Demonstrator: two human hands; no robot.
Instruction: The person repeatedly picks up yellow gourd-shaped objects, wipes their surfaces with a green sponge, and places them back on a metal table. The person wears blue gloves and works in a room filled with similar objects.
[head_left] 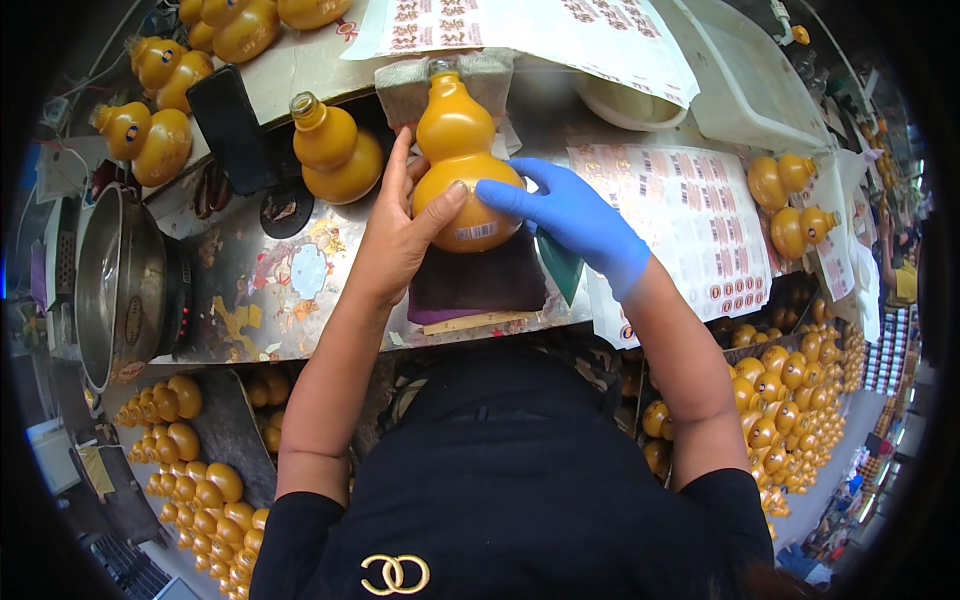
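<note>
A yellow gourd-shaped bottle [455, 140] lies tilted away from me, its glass neck on a folded pale cloth [397, 88]. A small printed label [476, 231] shows on its lower bulb. My left hand [400, 225], bare, wraps the bulb's left side with the thumb on top. On the opposite side my right hand [580, 215], in a blue glove, grips the same bulb, its thumb near the label and its other fingers partly hidden. Beneath is a dark cloth pad [475, 285]. A green flat piece [560, 262] hangs below the gloved hand; whether they touch, I cannot tell.
Another yellow gourd bottle [338, 160] stands left of the pad, near a dark phone [228, 125]. A metal pan [125, 285] is far left. Printed sticker sheets [690, 220] and a white tray [750, 90] lie right. Many bottles [790, 390] fill both sides below.
</note>
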